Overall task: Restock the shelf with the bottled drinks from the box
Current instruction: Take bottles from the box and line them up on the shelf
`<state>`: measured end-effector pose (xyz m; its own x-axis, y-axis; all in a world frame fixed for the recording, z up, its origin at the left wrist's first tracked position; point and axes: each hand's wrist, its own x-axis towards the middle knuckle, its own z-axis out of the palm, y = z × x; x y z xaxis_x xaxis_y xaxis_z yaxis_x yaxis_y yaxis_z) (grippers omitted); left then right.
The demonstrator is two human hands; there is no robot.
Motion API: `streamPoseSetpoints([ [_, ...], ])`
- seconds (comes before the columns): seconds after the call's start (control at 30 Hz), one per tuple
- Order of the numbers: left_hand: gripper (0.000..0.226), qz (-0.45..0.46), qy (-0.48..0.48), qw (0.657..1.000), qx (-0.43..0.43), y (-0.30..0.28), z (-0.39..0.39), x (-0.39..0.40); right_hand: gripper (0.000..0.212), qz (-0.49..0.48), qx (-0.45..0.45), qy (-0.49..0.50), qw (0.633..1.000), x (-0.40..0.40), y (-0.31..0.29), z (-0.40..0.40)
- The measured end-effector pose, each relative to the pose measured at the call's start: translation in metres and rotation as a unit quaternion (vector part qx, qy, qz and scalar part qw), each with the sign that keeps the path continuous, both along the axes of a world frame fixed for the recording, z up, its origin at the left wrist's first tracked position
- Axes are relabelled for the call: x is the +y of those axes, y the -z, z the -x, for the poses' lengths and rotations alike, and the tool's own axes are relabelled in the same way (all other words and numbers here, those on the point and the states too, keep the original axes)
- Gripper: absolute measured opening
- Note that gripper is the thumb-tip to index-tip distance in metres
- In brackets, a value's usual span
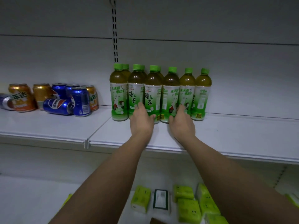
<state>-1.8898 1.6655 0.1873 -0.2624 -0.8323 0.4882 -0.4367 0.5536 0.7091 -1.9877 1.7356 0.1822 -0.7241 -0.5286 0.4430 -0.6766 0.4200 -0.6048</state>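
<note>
Both hands (141, 122) (181, 122), fingers straight, touch tea bottles (152, 94) on shelf (226, 135); cans (64, 99) to left.

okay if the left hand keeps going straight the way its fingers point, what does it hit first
The left hand already looks to touch the green tea bottles in the front row, so it would likely push those first.

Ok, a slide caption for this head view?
Both hands press green tea bottles back on the shelf beside cans.
</note>
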Motion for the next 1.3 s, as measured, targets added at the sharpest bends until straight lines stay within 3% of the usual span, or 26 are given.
streamPoseSetpoints([
  [0.13, 0.047, -0.026, 0.026, 0.997, -0.070, -0.001, -0.010, 0.016, 0.014, 0.074, -0.051, -0.070, 0.994, 0.031, -0.007, -0.021],
  [0.33, 0.042, 0.036, 0.055, 0.981, -0.184, 0.002, -0.044, 0.050, 0.019, 0.013, -0.135, -0.140, 0.981, 0.085, -0.024, -0.034],
  [0.53, 0.023, 0.015, 0.132, 0.987, -0.087, 0.019, -0.090, 0.104, 0.024, 0.015, -0.128, -0.152, 0.980, 0.132, 0.002, -0.065],
  [0.67, 0.014, 0.014, 0.166, 0.985, -0.036, 0.093, -0.114, 0.137, 0.014, 0.042, -0.224, -0.171, 0.959, 0.155, 0.056, -0.088],
  [0.8, 0.006, -0.066, 0.168, 0.974, -0.140, 0.197, -0.126, 0.156, 0.013, 0.002, -0.332, -0.150, 0.931, 0.176, 0.129, -0.098],
  [0.97, 0.020, -0.189, 0.193, 0.918, -0.289, 0.306, -0.134, 0.183, 0.020, -0.093, -0.399, -0.074, 0.909, 0.211, 0.230, -0.090],
  [1.1, 0.018, -0.247, 0.227, 0.871, -0.358, 0.357, -0.124, 0.215, 0.036, -0.167, -0.478, -0.032, 0.862, 0.249, 0.298, -0.086],
  [1.3, 0.027, -0.313, 0.262, 0.812, -0.416, 0.422, -0.096, 0.252, 0.013, -0.203, -0.550, 0.039, 0.809, 0.305, 0.393, -0.075],
])
